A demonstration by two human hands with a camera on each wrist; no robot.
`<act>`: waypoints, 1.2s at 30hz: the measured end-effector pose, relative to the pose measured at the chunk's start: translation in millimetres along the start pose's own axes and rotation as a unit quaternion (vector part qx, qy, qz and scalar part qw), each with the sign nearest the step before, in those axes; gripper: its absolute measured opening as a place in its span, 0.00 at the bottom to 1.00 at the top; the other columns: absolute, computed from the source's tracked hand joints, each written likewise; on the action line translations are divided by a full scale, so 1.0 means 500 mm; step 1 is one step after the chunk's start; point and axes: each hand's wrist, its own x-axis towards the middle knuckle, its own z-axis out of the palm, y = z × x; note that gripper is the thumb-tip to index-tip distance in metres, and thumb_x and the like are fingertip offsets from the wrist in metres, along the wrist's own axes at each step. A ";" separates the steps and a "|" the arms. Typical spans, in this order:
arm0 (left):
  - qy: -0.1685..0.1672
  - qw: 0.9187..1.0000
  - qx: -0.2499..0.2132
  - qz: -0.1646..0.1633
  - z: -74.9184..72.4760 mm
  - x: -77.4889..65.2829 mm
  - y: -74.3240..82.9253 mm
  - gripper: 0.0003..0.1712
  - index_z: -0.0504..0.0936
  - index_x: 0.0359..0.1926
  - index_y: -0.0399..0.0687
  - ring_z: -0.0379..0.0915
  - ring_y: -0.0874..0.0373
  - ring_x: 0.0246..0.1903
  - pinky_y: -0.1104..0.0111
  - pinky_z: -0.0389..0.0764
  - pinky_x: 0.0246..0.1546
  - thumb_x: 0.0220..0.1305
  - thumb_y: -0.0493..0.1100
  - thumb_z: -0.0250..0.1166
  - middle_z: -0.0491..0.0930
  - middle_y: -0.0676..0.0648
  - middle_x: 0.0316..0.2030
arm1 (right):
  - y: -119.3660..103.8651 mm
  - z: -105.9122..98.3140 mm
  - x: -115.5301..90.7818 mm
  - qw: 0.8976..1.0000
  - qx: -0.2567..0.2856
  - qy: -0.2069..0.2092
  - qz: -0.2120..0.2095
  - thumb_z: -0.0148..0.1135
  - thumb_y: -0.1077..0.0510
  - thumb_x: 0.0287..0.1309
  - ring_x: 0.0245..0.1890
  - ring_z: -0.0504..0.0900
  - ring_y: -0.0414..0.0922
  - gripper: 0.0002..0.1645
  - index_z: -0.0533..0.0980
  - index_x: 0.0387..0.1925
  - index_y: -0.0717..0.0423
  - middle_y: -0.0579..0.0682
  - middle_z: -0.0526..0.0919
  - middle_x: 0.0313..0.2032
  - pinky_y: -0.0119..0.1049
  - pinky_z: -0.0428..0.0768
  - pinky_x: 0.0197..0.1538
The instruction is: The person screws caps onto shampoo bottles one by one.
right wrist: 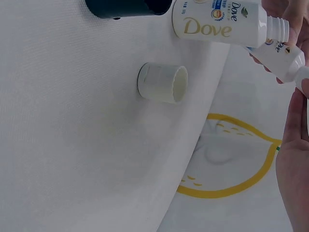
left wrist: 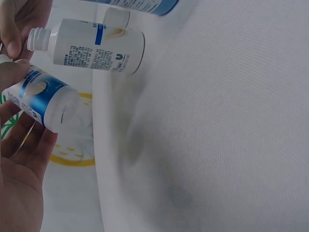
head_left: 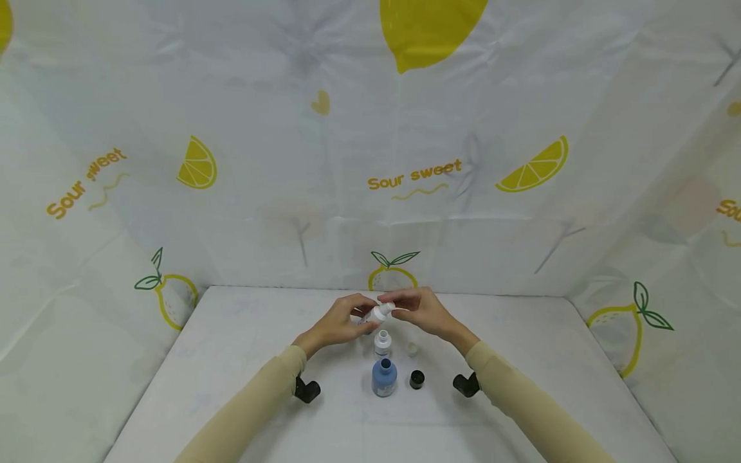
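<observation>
My left hand [head_left: 337,323] holds a small white lotion bottle [left wrist: 43,99] with a blue label, tilted above the table. At its neck, the fingers of my right hand [head_left: 427,313] pinch the white cap [head_left: 388,308]. Just in front of the raised bottle, a white Dove bottle [right wrist: 219,21] stands upright, uncapped, its threaded neck bare. Nearer to me is an open blue bottle [head_left: 384,381], also upright. To the right of the standing bottles, a loose white cap [right wrist: 161,84] and a black cap [head_left: 417,379] rest on the table.
A white cloth covers the table [head_left: 243,386]. Behind it rises a white curtain [head_left: 260,193] printed with lemons, which also hangs along both sides. Black wrist cameras [head_left: 307,390] stick out below the sleeves.
</observation>
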 end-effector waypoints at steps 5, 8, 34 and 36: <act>-0.002 1.000 0.000 -0.001 -0.001 0.000 0.002 0.22 0.79 0.53 0.53 0.79 0.64 0.44 0.72 0.82 0.49 0.59 0.53 0.69 0.81 0.54 0.46 | 0.003 0.001 0.000 1.000 -0.014 0.001 0.000 0.62 0.66 0.60 0.56 0.81 0.49 0.21 0.77 0.56 0.58 0.58 0.81 0.57 0.31 0.81 0.56; -0.003 1.000 0.000 -0.001 -0.002 -0.001 0.004 0.22 0.79 0.53 0.53 0.79 0.64 0.44 0.72 0.82 0.49 0.59 0.52 0.69 0.81 0.54 0.46 | 0.002 0.001 0.001 1.000 -0.029 0.002 -0.003 0.62 0.67 0.60 0.55 0.82 0.53 0.21 0.77 0.56 0.61 0.61 0.81 0.56 0.31 0.82 0.55; -0.003 1.000 -0.005 0.015 -0.004 0.000 0.014 0.21 0.79 0.53 0.53 0.79 0.64 0.44 0.72 0.83 0.48 0.58 0.50 0.69 0.81 0.54 0.45 | -0.074 0.020 -0.003 0.991 -0.080 0.068 0.081 0.72 0.57 0.51 0.41 0.84 0.57 0.17 0.79 0.41 0.63 0.60 0.84 0.39 0.26 0.85 0.42; -0.004 1.000 -0.004 0.014 -0.004 0.001 0.016 0.21 0.79 0.53 0.53 0.79 0.64 0.44 0.72 0.82 0.49 0.59 0.50 0.69 0.81 0.54 0.45 | -0.081 0.022 -0.003 0.990 -0.088 0.070 0.082 0.72 0.57 0.52 0.40 0.84 0.56 0.18 0.79 0.40 0.64 0.61 0.84 0.39 0.26 0.84 0.41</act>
